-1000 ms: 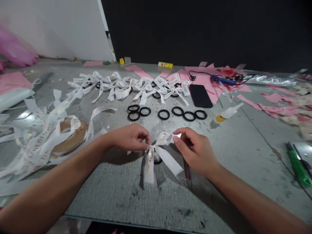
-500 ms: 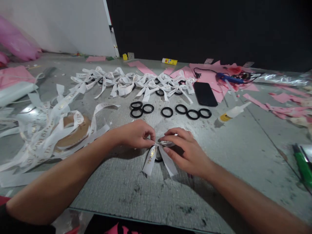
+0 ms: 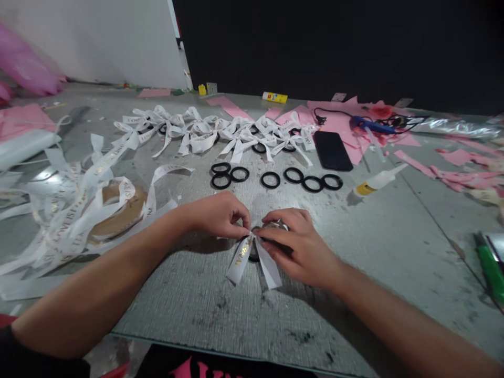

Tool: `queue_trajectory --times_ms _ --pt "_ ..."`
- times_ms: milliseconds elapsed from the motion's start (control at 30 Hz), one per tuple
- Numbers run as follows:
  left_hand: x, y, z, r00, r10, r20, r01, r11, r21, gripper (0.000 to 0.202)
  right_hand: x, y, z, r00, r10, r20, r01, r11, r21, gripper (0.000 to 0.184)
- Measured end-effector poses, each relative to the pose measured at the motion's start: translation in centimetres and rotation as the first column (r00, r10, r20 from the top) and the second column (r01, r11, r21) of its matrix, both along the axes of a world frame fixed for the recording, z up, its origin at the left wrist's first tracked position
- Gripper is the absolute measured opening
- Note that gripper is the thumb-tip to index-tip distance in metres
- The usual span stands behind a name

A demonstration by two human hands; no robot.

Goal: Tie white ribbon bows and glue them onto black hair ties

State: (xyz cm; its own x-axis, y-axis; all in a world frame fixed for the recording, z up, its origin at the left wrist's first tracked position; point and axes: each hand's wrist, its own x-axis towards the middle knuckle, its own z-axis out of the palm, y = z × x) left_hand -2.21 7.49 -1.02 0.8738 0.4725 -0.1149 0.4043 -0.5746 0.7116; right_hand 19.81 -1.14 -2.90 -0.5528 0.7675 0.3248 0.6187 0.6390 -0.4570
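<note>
A white ribbon bow [image 3: 241, 260] with gold lettering lies in front of me, its two tails spread toward the table's near edge. Under its knot is a black ring [image 3: 254, 253], partly covered. My left hand [image 3: 223, 216] pinches the bow at the left of the knot, thumb against bent forefinger. From the right, my right hand [image 3: 296, 241] closes thumb and fingers on the bow's right loop, which is mostly hidden beneath them. Beyond both hands several loose black rings [image 3: 270, 180] lie in a row.
Several finished-looking ribbon bows [image 3: 200, 137] on rings lie farther back. Loose ribbon covers a cardboard spool [image 3: 118, 212] at left. To the right are a phone [image 3: 333, 150], a glue bottle [image 3: 376, 182], a blue corded tool [image 3: 372, 126] and pink scraps [image 3: 452, 170].
My right hand has shifted slightly left, its fingers closer over the loop. The bow's tails have swung a little to the left. My left hand keeps its pinch.
</note>
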Motion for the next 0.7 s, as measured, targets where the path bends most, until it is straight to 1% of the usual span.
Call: queue_trajectory --times_ms 167,367,500,633,700 --pt "0.2 -0.2 0.2 0.999 0.002 -0.033 -0.001 0.999 0.037 0.013 0.0 0.1 -0.2 0.999 0.015 0.049 -0.015 1.0 0.007 0.019" --pt "0.4 -0.5 0.2 0.999 0.01 -0.052 -0.006 0.997 0.081 0.013 -0.1 0.0 -0.2 0.997 0.011 0.07 -0.013 1.0 0.023 0.02" --pt "0.3 -0.5 0.3 0.997 0.049 -0.054 -0.043 0.995 0.093 0.012 -0.3 -0.1 -0.1 0.997 0.0 0.081 -0.002 1.0 0.026 0.02" --pt "-0.3 -0.4 1.0 0.994 0.105 -0.019 -0.104 0.992 0.065 0.014 -0.2 -0.1 -0.1 0.999 0.013 0.046 -0.014 1.0 0.014 0.02" --pt "-0.7 -0.6 1.7 0.996 0.085 -0.027 -0.084 0.996 0.035 0.02 -0.1 0.0 -0.1 1.0 0.007 0.0 -0.007 1.0 0.013 0.021"
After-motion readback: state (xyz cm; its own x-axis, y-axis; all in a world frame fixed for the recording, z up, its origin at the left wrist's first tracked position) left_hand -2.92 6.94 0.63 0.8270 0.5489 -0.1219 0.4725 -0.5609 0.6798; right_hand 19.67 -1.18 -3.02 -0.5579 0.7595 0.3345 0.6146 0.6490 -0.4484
